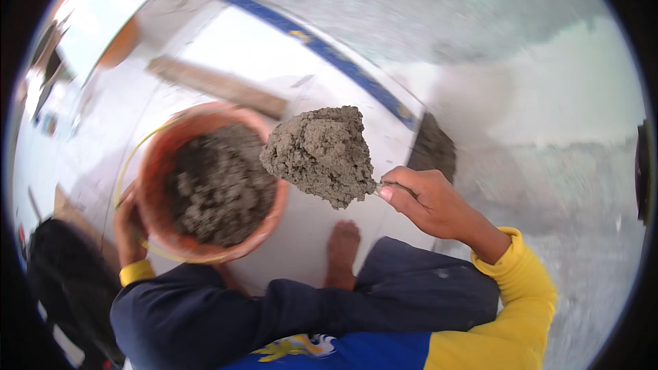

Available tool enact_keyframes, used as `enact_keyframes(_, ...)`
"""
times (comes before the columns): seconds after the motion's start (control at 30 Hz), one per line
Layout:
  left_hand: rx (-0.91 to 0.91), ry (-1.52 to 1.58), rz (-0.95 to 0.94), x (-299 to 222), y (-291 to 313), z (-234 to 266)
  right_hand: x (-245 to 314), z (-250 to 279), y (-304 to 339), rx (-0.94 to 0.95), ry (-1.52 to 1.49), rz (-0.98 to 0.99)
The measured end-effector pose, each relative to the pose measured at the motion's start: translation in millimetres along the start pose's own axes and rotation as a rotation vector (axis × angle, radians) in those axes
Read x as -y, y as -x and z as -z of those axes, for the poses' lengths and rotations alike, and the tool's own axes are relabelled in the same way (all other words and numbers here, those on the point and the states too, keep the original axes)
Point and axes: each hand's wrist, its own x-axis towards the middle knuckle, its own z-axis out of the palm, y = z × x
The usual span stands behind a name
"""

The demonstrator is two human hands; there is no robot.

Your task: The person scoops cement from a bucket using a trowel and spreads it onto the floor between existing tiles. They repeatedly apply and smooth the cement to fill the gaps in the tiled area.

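Note:
My right hand (428,202) is closed round the handle of a trowel (378,188), held out to the right of the bucket. A big heap of damp grey mortar (319,154) covers its blade, so only a bit of metal shows by my thumb. At the left stands an orange bucket (152,216) with a thin yellow handle (129,159). More crumbly mortar (223,185) lies inside it. My left hand (129,229) grips the bucket's outer left side, its fingers partly hidden by the wall.
A wooden plank (216,85) lies behind the bucket. Beyond it, a long blue strip (308,44) runs beside the plastered wall (534,96). Dark mortar (433,147) sits at the wall's foot. My bare foot (342,250) rests on the pale tiles; a black bag-like item (68,281) is at lower left.

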Motion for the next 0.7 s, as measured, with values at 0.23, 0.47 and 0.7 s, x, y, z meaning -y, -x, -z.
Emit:
enact_keyframes(0.23,0.07,0.037,0.085,-8.6,10.6,2.0,-153.7,34.8,107.9,-0.334,-0.061,-0.658)
enact_keyframes(0.47,0.111,0.075,0.132,3.3,1.0,6.3,-376.1,25.9,150.3,-0.681,0.703,-0.795)
enact_keyframes(0.7,-0.02,-0.14,0.003,-12.9,10.6,15.3,-315.2,51.3,110.0,-0.723,0.86,-0.221)
